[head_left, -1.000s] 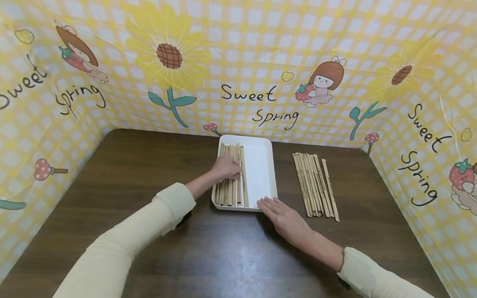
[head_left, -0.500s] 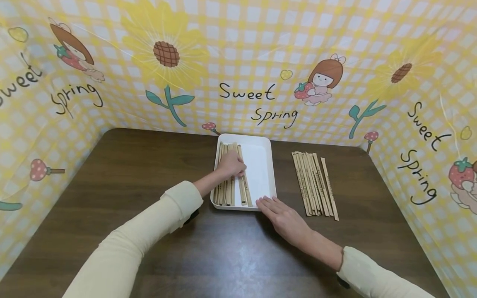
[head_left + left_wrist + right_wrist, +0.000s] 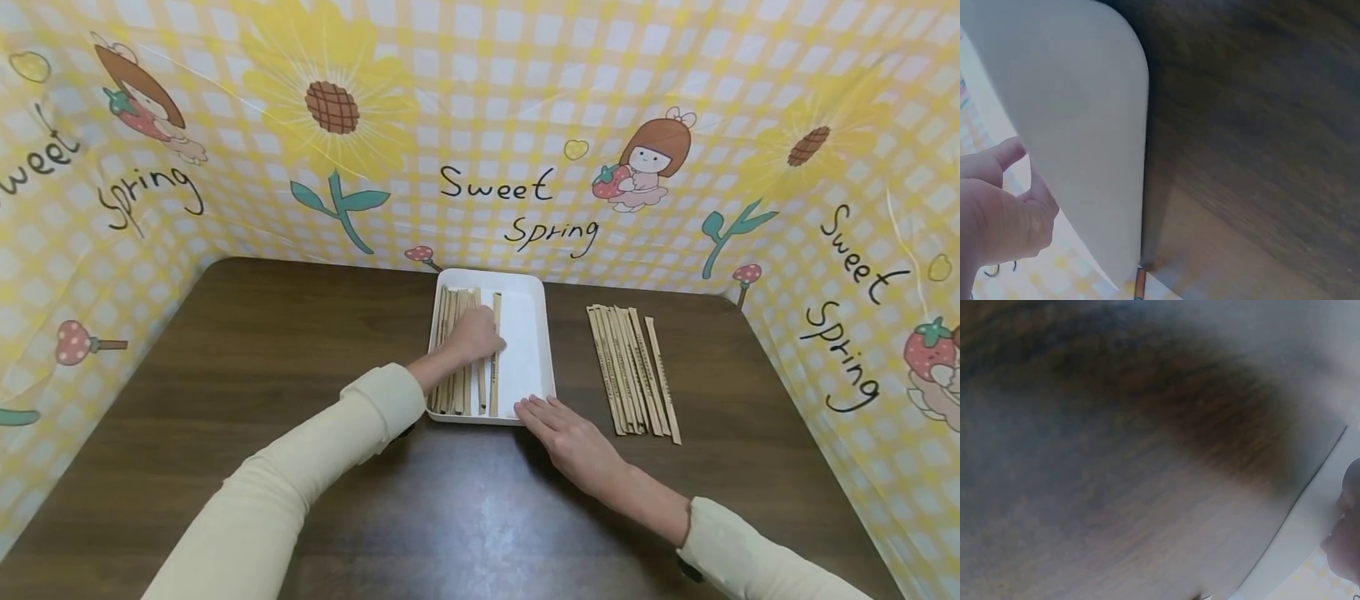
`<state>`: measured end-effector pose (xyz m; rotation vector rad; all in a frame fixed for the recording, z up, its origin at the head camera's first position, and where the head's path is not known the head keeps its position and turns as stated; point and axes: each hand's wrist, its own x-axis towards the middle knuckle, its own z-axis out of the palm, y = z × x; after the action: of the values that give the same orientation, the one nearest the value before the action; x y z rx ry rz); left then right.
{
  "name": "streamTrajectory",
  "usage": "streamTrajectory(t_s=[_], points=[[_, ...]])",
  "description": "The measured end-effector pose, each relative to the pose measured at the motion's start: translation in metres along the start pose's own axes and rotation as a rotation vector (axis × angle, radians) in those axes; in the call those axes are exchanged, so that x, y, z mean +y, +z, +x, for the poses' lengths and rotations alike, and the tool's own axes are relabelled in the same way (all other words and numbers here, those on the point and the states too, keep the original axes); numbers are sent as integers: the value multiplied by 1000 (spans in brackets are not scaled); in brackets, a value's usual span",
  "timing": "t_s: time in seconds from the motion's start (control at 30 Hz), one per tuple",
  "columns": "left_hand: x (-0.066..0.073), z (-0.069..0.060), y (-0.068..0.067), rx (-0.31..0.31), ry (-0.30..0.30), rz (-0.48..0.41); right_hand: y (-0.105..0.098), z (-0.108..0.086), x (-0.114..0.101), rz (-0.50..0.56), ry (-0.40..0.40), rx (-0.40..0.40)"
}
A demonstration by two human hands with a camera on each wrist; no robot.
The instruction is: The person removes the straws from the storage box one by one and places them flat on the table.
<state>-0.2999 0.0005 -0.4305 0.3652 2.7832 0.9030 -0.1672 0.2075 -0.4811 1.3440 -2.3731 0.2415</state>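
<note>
A white rectangular tray (image 3: 528, 367) holds several thin sticks in printed kraft-paper sleeves (image 3: 450, 375), packed along its left side. My left hand (image 3: 472, 336) reaches over them, its curled fingers at a single paper-wrapped stick (image 3: 494, 387) set apart from the bundle. The fingertips are partly hidden, but they seem to pinch that stick. Behind the tray wall in the left wrist view, the left hand (image 3: 1013, 215) shows only in part. My right hand (image 3: 573, 437) rests with straight fingers on the tray's near right corner. Blurred fingers (image 3: 1347, 531) appear at the right wrist view's edge.
To the right of the tray, another group of paper-wrapped sticks (image 3: 626, 371) lies on the dark wooden table (image 3: 337, 500), one slightly apart. A yellow checked cloth (image 3: 480, 108) walls the table's back and sides.
My left hand has shifted right across the tray. Two sticks moved right from the bundle, tilted midway, and now stand nearly parallel with a gap between them. The right hand stays put.
</note>
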Motion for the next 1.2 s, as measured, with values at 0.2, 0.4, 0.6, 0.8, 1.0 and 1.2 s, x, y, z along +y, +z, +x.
streamTrajectory(t_s=[0.2, 0.4, 0.6, 0.8, 1.0, 1.2], points=[[11, 0, 8, -46, -10, 76, -1, 0, 0, -6, 2, -6], [18, 0, 12, -79, -12, 164, -1, 1, -1, -17, 4, -11], [21, 1, 16, -86, 13, 202, 0, 1, -1, -21, 3, -5], [19, 3, 19, -84, -15, 151, 0, 0, 0, -25, 4, -6], [19, 3, 11, -29, -31, 44, -1, -1, 0, -25, 14, -29], [15, 4, -9, -24, -30, -50, -3, 1, -1, -16, 11, -7]])
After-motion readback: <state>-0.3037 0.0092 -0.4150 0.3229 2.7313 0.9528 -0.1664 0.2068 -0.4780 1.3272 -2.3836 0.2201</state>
